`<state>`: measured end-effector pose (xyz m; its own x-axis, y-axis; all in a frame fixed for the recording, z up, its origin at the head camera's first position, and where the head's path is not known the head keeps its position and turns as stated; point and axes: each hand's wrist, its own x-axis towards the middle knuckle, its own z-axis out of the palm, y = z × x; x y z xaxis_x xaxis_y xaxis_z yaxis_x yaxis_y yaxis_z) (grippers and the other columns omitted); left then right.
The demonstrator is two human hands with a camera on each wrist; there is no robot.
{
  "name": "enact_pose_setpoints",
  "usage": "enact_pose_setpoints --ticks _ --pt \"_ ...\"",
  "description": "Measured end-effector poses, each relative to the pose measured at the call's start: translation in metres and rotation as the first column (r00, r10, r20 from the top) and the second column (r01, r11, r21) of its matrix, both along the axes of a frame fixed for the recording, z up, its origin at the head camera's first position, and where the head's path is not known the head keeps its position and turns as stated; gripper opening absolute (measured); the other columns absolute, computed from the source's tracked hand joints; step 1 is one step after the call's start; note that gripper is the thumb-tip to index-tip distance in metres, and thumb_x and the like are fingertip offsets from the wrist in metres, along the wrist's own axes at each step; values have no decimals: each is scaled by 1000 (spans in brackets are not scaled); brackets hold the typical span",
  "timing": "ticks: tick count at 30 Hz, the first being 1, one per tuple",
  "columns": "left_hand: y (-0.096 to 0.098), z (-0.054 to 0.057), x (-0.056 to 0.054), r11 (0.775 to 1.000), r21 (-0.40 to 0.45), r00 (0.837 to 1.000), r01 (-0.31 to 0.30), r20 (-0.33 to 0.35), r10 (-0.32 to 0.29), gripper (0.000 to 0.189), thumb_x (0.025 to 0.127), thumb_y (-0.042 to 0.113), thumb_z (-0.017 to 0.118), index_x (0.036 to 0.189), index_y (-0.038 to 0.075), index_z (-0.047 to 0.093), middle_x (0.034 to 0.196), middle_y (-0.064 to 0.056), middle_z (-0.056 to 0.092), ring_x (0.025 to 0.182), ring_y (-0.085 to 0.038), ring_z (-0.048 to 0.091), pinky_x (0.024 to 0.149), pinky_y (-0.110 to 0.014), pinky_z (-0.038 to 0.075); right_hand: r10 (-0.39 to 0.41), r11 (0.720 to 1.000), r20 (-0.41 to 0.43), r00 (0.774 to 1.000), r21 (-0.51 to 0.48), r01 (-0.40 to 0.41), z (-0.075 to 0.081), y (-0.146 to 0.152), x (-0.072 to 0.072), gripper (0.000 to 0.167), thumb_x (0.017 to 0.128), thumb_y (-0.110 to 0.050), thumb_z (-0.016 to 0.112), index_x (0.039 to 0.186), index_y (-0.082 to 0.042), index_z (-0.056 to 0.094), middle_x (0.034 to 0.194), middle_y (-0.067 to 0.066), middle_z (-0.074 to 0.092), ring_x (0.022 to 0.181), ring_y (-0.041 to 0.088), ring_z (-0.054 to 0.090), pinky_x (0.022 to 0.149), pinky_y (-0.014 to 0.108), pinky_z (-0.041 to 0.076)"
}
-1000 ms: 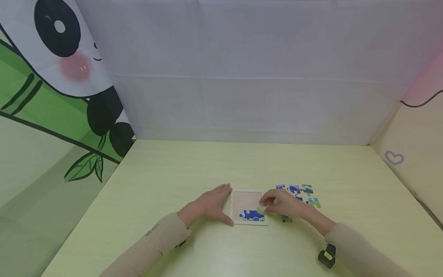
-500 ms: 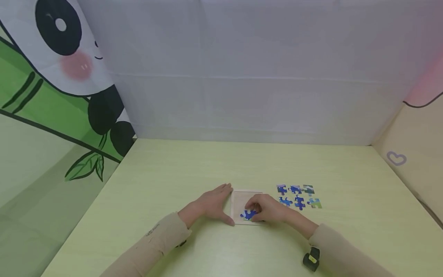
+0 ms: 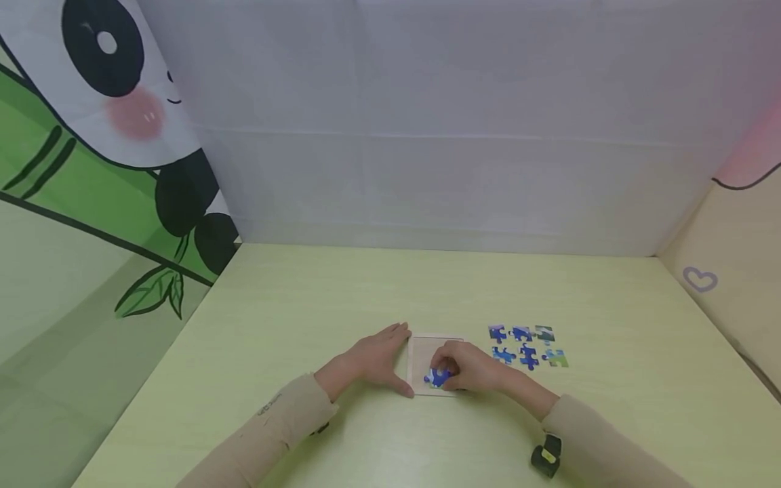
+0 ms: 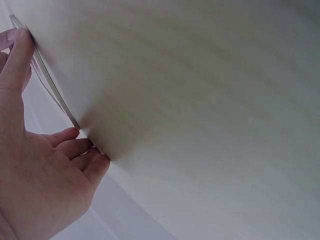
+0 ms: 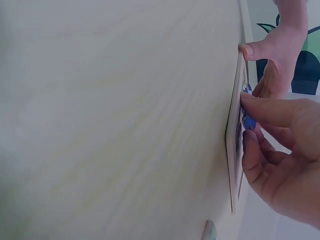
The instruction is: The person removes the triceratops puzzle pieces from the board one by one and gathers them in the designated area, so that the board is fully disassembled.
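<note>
A shallow light wooden puzzle tray (image 3: 418,356) lies on the table. My left hand (image 3: 379,359) rests along its left side, fingers extended at the far corner and thumb at the near corner. The left wrist view shows that hand (image 4: 55,170) touching the tray's edge. My right hand (image 3: 466,366) is over the tray's near part, thumb and fingertips pinching a blue puzzle piece (image 5: 249,121) at the tray's surface. In the head view, blue puzzle pieces (image 3: 436,378) show left of the right fingertips. The right hand hides the tray's near right corner.
Several loose puzzle pieces (image 3: 528,355) lie in two rows on the table (image 3: 317,291), right of the tray. In the right wrist view, another piece (image 5: 209,231) lies near the tray. A pale cloth wall (image 3: 427,190) stands behind.
My right hand has moved left from the tray's right edge onto its near part, uncovering the loose pieces, and has hardly moved over the last half second. The left hand stays in place.
</note>
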<state>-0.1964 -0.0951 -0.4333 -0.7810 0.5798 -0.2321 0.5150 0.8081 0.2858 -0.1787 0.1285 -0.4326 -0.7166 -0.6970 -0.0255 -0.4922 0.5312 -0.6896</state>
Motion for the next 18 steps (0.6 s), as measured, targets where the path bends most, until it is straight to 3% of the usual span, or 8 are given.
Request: enact_pose_setpoints --ticks 8,18 --pt "1 2 1 1000 -8 1000 -3 0 3 112 60 66 69 143 6 23 150 -11 19 137 -25 17 107 -41 29 -4 998 22 1000 -65 5 1 0 2 19 75 2 70 91 -7 64 79 -4 59 70 8 51 63 19 48" --pt "2 7 2 1000 -8 1000 -7 -1 7 111 61 64 70 142 5 25 149 -11 21 137 -25 19 107 -40 29 -45 997 87 995 -54 50 5 2 2 16 82 -1 64 95 -10 66 86 -6 61 73 8 54 67 20 49"
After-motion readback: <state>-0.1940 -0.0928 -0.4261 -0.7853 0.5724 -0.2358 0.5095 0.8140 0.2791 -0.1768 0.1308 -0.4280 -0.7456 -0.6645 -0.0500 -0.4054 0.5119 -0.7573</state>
